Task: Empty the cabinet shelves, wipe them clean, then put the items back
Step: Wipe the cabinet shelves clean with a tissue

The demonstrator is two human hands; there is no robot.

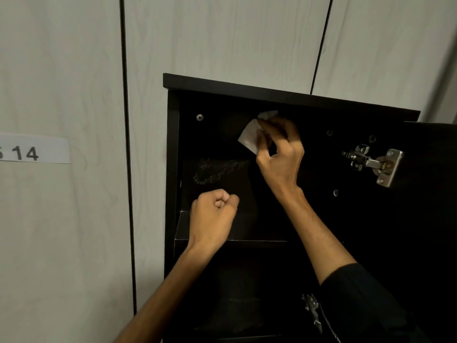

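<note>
Black cabinet open, dusty smear on its upper shelf, white crumpled tissue pinched in my right hand inside, my left hand fisted, holding nothing

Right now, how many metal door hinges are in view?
2. The upper hinge sits on the cabinet's right side, level with the right hand; the lower hinge sits near the bottom, beside the sleeve. Others may be hidden.

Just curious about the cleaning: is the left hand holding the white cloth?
No, the left hand is a bare fist holding nothing; the right hand pinches the cloth inside the cabinet.
</note>
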